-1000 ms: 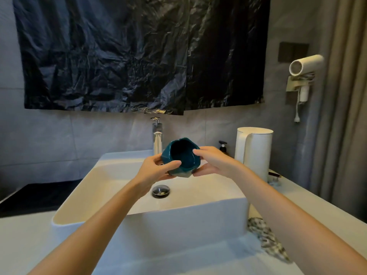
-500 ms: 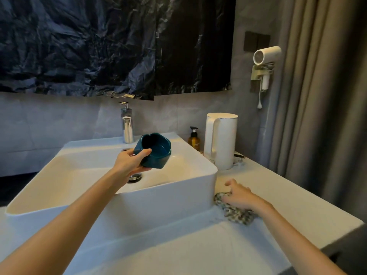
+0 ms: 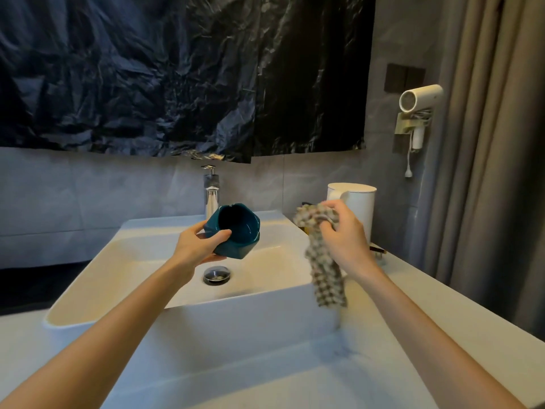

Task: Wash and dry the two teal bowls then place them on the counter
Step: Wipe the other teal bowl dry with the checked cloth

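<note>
Since half a second ago my right hand (image 3: 345, 234) has come up off the counter (image 3: 413, 314), bringing the checked cloth (image 3: 324, 278) with it. Its fingers are curled round the bunched top of the cloth, and the rest hangs down past my wrist, blurred, so I cannot make out the pattern cleanly or where its lower end stops. My left hand (image 3: 193, 246) grips the teal bowl (image 3: 237, 231), thumb on the near rim and fingers wrapped behind. It is tilted so the dark inside faces me, and my palm hides part of the outer wall.

Below both hands lies the white sink (image 3: 265, 299), with the drain plug (image 3: 216, 275) under the bowl. Beyond the bowl the tap (image 3: 211, 191) stands with its lower part hidden. Behind my right hand the white kettle (image 3: 361, 202) is partly covered by cloth and fingers, and something small beside it is too hidden to name. Past my right wrist a small item on the counter is unclear. Further off, a black plastic sheet (image 3: 177, 69) is cut off by the frame.
</note>
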A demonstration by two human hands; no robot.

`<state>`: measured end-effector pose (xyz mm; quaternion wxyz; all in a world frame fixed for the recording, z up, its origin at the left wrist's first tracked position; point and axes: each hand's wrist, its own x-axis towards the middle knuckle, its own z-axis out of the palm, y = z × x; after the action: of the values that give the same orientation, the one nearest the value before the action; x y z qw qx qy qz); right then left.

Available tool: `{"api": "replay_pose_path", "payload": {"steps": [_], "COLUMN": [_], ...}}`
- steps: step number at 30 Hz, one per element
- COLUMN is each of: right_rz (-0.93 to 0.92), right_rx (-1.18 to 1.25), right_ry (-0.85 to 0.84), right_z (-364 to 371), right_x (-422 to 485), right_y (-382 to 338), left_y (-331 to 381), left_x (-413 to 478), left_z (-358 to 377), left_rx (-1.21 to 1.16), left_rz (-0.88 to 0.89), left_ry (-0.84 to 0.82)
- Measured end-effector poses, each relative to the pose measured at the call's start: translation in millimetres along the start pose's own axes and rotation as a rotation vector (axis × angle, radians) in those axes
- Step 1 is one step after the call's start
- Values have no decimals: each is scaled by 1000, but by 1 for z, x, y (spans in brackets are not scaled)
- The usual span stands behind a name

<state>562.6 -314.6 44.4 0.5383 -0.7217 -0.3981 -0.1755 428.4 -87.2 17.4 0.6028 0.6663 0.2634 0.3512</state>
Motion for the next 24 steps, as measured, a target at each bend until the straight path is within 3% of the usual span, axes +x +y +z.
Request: {"api": "replay_pose_path", "payload": {"steps": [3,6,10,14,18,24], "right_rz": [51,220,362,242,85,-47], "right_rx": [113,232,377,321,158,143], "right_ry": [-53,-33,-234,-296,-123,-34], "right_z": [45,95,151,178,195,201], "right_x": [29,48,52,54,57,63], "right_y": [-21,-27,-28,-15,-9,5], "left_y": [1,3,6,10,11,18], "left_x": [4,8,17,24,30,39], "left_z": [-6,-12,-21,-31,-38,-44], "left_rx": [-4,-14,-5,62,192,-27], "left_rz": [10,27,121,225,336,102], "left_ry": [-9,11,62,86,-39,-329]}}
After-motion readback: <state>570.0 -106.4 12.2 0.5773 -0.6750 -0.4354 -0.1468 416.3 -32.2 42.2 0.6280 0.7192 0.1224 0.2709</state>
